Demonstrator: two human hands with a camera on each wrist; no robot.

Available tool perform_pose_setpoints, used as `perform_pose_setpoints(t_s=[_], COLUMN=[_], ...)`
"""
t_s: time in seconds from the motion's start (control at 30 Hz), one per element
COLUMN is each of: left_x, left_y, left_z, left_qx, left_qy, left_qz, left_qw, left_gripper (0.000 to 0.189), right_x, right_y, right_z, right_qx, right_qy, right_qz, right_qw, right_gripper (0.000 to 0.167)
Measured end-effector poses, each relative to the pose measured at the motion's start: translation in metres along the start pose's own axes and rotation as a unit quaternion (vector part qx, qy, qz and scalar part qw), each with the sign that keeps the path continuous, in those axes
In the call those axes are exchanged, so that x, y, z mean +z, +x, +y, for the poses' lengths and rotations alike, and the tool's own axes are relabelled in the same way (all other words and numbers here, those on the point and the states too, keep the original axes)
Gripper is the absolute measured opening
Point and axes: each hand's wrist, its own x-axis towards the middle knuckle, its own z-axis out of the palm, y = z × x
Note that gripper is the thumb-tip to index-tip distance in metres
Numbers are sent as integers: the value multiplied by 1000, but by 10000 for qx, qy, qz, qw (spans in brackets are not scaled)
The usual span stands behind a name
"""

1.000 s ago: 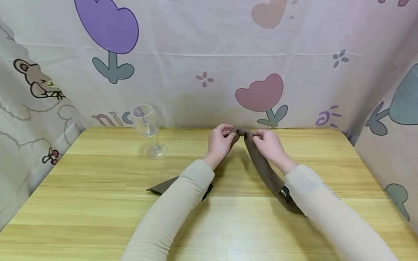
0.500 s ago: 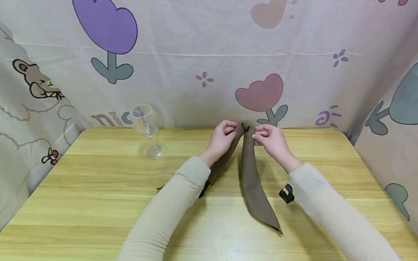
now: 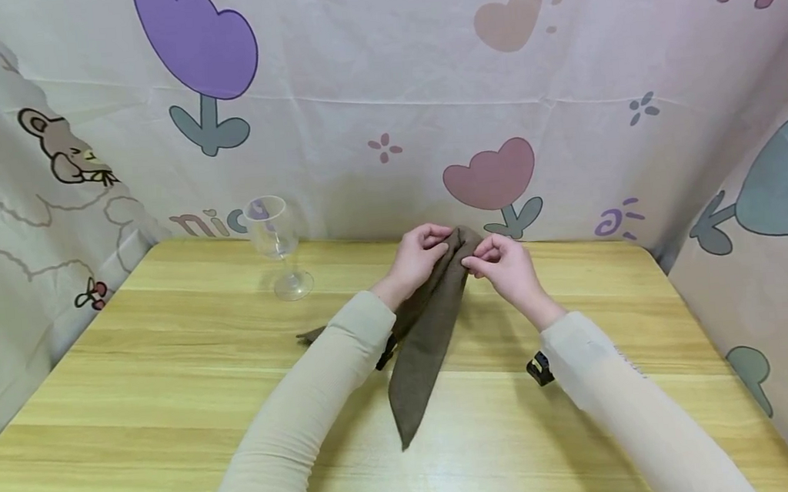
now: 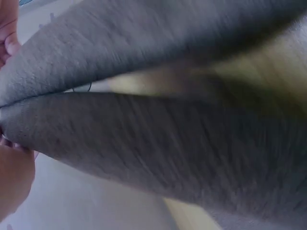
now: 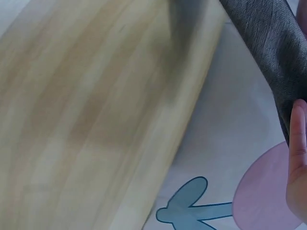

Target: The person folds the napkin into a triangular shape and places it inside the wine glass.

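Note:
A brown cloth [image 3: 425, 352], folded into a long strip with pointed ends, is bent double at its middle and held up near the back of the table. My left hand [image 3: 418, 263] pinches it just left of the bend. On the other side of the bend, my right hand [image 3: 509, 266] pinches the cloth between thumb and fingers. One tail hangs toward the front; the other runs behind my left sleeve, its tip [image 3: 311, 335] showing past it. In the left wrist view the two lengths of cloth [image 4: 158, 148] spread apart from the bend.
A clear stemmed glass [image 3: 275, 236] stands upright at the back left of the wooden table [image 3: 171, 418]. Printed curtains [image 3: 352, 71] hang right behind the table's back edge and at both sides. Small black wrist cameras [image 3: 539, 368] sit below the cuffs.
The cloth's right-hand length has swung left, across to the other length, so the two now lie close together. My right hand regrips near the bend; my left hand has risen slightly.

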Motion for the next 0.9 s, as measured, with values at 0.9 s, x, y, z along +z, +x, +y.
perform_pose_setpoints(t_s=[0.9], left_x=[3], left_y=[-10], left_z=[-3], left_qx=[482], left_qy=[1908], left_qz=[-1103], left_qw=[9742], left_gripper=[74], right_x=[-4], right_y=[4], right_z=[11], right_qx=[350], right_qy=[1193], right_qz=[-9], right_qw=[9922], right_gripper=[12])
